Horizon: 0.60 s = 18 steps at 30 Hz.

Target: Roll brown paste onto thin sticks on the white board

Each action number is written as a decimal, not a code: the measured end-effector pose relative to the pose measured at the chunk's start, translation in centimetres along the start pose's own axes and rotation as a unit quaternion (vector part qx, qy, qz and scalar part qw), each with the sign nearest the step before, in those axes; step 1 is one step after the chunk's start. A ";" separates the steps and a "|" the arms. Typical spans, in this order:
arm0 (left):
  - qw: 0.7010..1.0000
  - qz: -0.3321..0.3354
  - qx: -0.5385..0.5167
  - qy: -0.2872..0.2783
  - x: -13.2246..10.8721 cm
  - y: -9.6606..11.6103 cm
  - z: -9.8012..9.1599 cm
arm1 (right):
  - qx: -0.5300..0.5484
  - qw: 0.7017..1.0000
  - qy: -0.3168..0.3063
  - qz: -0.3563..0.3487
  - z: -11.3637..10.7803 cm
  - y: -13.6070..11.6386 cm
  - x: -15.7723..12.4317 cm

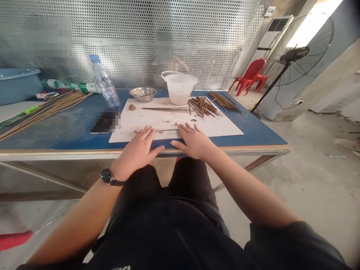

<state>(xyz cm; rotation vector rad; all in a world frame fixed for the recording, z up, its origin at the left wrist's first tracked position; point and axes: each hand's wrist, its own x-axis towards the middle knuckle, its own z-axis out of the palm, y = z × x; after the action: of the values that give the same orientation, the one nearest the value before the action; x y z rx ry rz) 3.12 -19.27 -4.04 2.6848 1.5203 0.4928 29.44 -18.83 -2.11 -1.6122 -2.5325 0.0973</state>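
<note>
Both palms face down near the front edge of a white board (pixel 222 127). My left hand (pixel 139 146) lies flat with its fingers stretched out over one end of a thin stick (pixel 166 130). Over the stick's other end rests my right hand (pixel 195 141), also flat, its thumb pointing at the left thumb. Brown crumbs are scattered around the stick. Behind it, several thin dark sticks (pixel 165 109) lie side by side. A small brown lump (pixel 132 107) sits at their left. To the right is a loose pile of coated brown sticks (pixel 204 107).
A white bucket (pixel 180 88) and a metal bowl (pixel 143 94) stand at the back. On the left are a water bottle (pixel 106 84), a dark phone (pixel 105 122), long brown strands (pixel 53 107) and a blue basin (pixel 18 88). More sticks (pixel 225 102) lie at the right.
</note>
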 end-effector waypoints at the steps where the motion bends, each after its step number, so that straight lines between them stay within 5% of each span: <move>1: 1.000 -0.001 0.004 0.003 0.2 -0.1 -0.1 | 0.005 1.000 -0.002 0.003 0.1 0.0 0.6; 5: 0.999 -0.013 0.025 0.017 1.0 -0.6 -0.2 | 0.022 1.000 -0.015 0.015 0.0 0.3 2.4; 13: 1.000 -0.002 0.016 0.010 -1.3 -0.8 -0.7 | 0.012 1.000 0.000 -0.018 -0.1 0.3 -1.3; 18: 1.000 -0.015 0.019 0.011 0.0 -1.2 -0.7 | 0.006 1.000 -0.006 0.003 0.0 0.1 0.1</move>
<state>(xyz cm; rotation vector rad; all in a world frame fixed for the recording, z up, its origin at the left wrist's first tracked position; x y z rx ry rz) 1.88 -18.74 -3.55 2.6890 1.5892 0.5004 29.49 -18.68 -2.12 -1.6200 -2.5310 0.1216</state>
